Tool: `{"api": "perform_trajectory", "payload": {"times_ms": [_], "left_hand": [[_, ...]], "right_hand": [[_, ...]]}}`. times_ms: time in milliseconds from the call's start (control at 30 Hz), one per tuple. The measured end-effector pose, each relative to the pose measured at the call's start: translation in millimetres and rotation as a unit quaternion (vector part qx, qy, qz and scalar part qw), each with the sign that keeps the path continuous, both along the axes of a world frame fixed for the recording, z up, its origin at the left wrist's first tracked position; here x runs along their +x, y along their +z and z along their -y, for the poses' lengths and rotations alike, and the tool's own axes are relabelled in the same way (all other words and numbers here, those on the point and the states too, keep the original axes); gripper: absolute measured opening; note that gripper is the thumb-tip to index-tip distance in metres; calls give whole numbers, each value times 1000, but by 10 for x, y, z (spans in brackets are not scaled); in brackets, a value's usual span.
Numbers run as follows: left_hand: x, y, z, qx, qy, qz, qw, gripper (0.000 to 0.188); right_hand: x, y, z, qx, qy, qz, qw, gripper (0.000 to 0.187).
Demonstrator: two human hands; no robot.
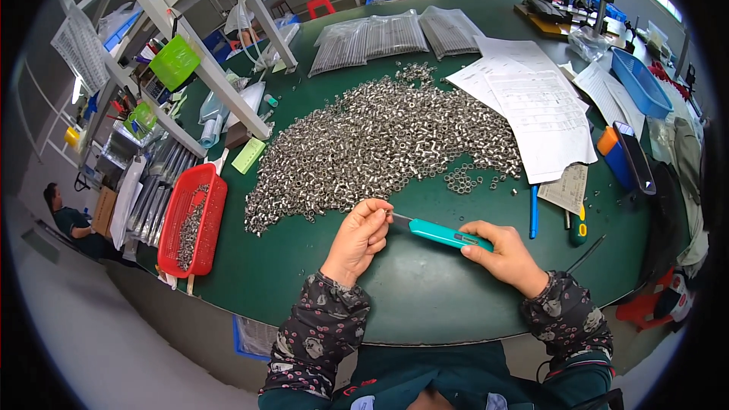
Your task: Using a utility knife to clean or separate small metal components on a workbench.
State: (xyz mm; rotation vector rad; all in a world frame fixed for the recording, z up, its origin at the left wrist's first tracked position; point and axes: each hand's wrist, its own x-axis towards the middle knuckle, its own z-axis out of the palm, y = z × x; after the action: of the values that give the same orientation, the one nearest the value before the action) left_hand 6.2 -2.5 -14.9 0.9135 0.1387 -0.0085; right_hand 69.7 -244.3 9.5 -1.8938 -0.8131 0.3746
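Note:
My right hand [493, 252] is closed around a teal utility knife [442, 233], its blade pointing left. At the blade's tip, my left hand [363, 234] pinches a small part between thumb and forefinger; it looks like one of the metal rings, mostly covered by the fingers. Just beyond both hands spreads a wide pile of small silvery metal rings [380, 137] on the green table [425, 296]. A little cluster of loose rings [461, 179] lies at the pile's near right edge.
A red basket [216, 216] with metal pieces stands left. Bagged metal rods [391, 35] lie at the back. Papers [535, 110], a blue pen [534, 212], a yellow-green-handled tool [579, 229] and a phone [635, 158] are on the right. A shelf frame [194, 61] rises at left.

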Motion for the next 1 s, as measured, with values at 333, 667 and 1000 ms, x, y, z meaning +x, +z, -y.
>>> {"api": "perform_trajectory", "payload": {"times_ms": [333, 667, 1000], "left_hand": [[-13, 31, 34, 26, 17, -16, 999, 10], [6, 72, 44, 36, 42, -19, 998, 13], [-4, 75, 79, 131, 57, -47, 989, 14]], "right_hand": [[3, -16, 16, -15, -2, 10, 1000, 26], [20, 8, 16, -11, -11, 13, 1000, 26], [15, 8, 20, -27, -6, 19, 999, 26]]}}
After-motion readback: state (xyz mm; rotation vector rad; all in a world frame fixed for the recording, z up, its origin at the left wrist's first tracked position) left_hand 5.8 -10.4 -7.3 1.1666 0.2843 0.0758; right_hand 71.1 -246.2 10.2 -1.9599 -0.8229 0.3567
